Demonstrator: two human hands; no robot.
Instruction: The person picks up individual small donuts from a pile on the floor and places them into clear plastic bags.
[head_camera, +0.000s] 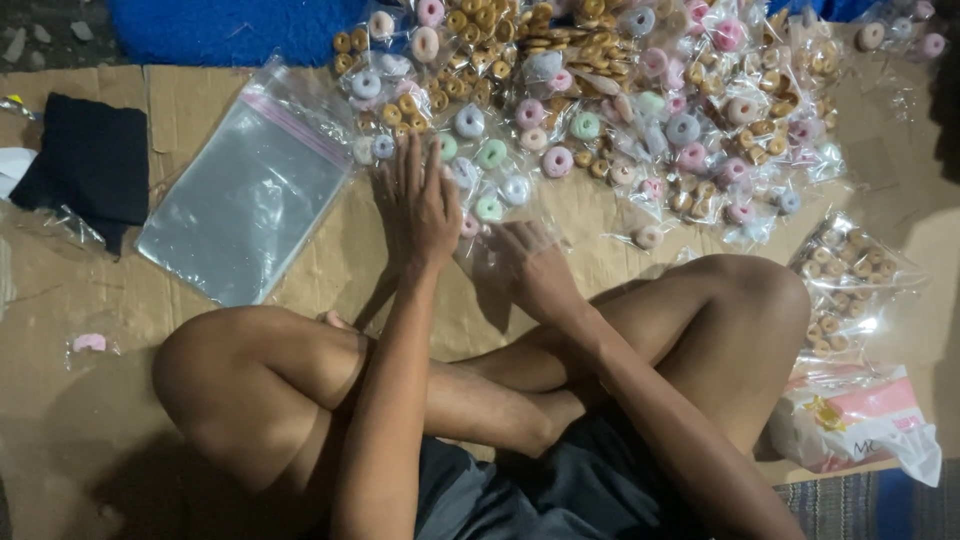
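Note:
I sit cross-legged on cardboard (60, 420), facing a heap of small clear packets of ring-shaped sweets (600, 100) in pink, green, blue and brown. My left hand (415, 205) lies flat, fingers apart, on the near packets at the heap's left side, beside a green ring (490, 155). To its right and closer to me, my right hand (530, 265) is closed around a small clear bag (490, 255) whose contents I cannot make out. A single wrapped pink ring (648, 237) lies just right of that hand.
A stack of large clear zip bags (245, 195) lies at left, with a black cloth (90, 160) beyond it. A stray pink ring (88, 343) sits near my left knee. By my right knee are a bag of brown rings (850, 285) and a white-and-pink package (860, 415).

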